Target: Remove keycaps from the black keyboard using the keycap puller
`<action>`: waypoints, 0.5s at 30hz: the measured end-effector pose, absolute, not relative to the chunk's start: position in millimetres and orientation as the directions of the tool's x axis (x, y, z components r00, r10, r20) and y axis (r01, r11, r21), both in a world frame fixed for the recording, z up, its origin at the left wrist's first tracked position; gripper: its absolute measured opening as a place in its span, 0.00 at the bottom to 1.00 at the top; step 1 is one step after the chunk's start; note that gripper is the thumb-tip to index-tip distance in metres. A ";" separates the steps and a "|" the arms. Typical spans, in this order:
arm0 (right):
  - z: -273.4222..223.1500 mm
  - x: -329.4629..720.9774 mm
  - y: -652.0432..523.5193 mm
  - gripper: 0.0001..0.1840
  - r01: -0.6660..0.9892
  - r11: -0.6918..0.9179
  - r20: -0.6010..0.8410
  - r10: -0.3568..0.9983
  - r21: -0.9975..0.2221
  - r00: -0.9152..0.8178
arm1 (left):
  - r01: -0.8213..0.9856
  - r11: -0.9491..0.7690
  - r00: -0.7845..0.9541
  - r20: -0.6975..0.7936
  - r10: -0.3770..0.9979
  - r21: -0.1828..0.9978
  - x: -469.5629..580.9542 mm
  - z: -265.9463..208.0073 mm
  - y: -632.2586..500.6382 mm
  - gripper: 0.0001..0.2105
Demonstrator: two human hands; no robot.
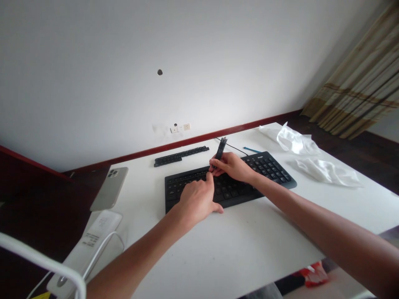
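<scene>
A black keyboard [271, 170] lies across the white table. My right hand [232, 166] is closed round a slim black tool with a flared, greyish top end [221, 147]. The tool stands nearly upright over the upper middle of the keys, its lower tip hidden by my fingers. Palm down on the keyboard rests my left hand [198, 197], its index finger reaching to my right fingertips and its thumb spread at the front edge. I cannot see anything held in it. Behind the keyboard, black keycaps [181, 157] are lined up in rows.
A thin blue stick [252, 150] and a black cable [233, 148] lie behind the keyboard. Crumpled white plastic bags [293, 139] are at the right. A phone [109, 189] and a white power strip [90, 249] occupy the left edge of the table [230, 245].
</scene>
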State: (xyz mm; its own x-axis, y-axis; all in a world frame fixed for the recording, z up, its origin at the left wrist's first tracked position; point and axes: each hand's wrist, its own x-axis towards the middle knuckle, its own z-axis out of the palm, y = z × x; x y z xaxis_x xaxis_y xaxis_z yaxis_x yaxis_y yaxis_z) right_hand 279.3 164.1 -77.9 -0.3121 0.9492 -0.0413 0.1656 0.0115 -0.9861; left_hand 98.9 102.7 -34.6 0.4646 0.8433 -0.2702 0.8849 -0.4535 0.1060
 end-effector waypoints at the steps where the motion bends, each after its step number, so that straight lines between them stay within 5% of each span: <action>1: -76.6 279.6 164.0 0.27 0.171 0.015 -0.043 0.944 -0.985 -0.328 | 0.884 -0.455 0.465 -0.273 0.842 0.103 98.8 -34.1 102.7 0.48; 10: -63.9 281.3 158.4 0.24 0.227 0.147 0.017 0.871 -0.963 -0.491 | 0.873 -0.487 0.475 -0.209 0.855 -0.007 112.0 -37.6 68.9 0.32; 15: -51.3 278.1 144.5 0.17 0.438 0.372 0.111 0.850 -0.818 -0.515 | 0.858 -0.513 0.498 -0.188 0.847 -0.039 115.4 -42.4 56.5 0.27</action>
